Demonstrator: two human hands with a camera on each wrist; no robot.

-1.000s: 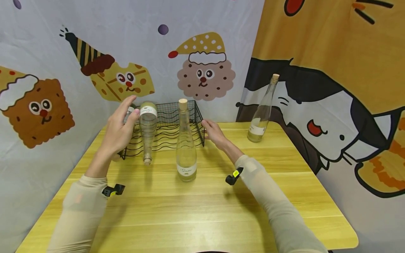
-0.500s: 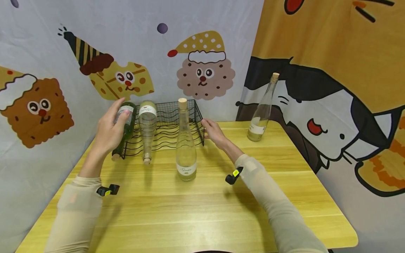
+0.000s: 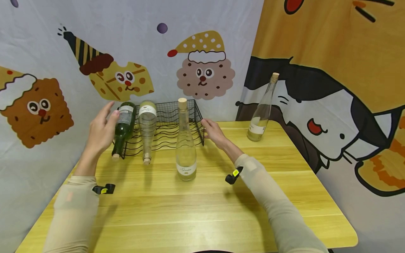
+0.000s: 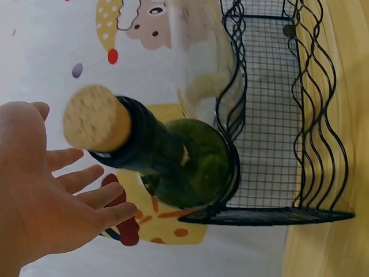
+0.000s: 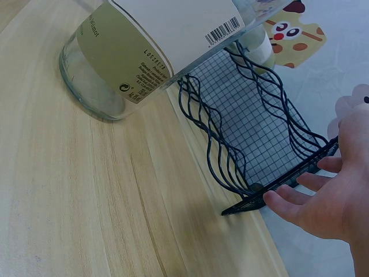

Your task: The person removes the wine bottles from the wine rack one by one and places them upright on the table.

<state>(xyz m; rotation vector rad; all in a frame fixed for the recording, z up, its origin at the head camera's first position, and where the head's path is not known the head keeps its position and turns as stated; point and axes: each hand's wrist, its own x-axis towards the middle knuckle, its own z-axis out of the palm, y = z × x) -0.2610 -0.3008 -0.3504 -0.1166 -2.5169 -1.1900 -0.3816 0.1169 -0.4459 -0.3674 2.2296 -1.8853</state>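
Note:
A green corked wine bottle (image 3: 124, 123) lies neck forward in the leftmost place of a black wire wine rack (image 3: 166, 109). My left hand (image 3: 100, 133) is just left of it, fingers extended; the left wrist view shows a gap between the hand (image 4: 57, 196) and the bottle's neck (image 4: 153, 138). In the adjacent place lies a clear corked bottle (image 3: 147, 124), its cork also toward me. At the rack's right end, my right hand (image 3: 216, 135) touches the side panel (image 5: 282, 184) from outside with loosely extended fingers; its thumb is hidden in the right wrist view.
Another clear corked bottle (image 3: 186, 151) stands upright in front of the rack. A third clear bottle (image 3: 261, 119) stands at the back right of the wooden table (image 3: 202, 218). Printed cloth (image 3: 133, 45) hangs directly behind the rack.
My left hand has drawn away to the left and slightly down from the green bottle, which now shows fully in the rack. The right hand stays at the rack's end.

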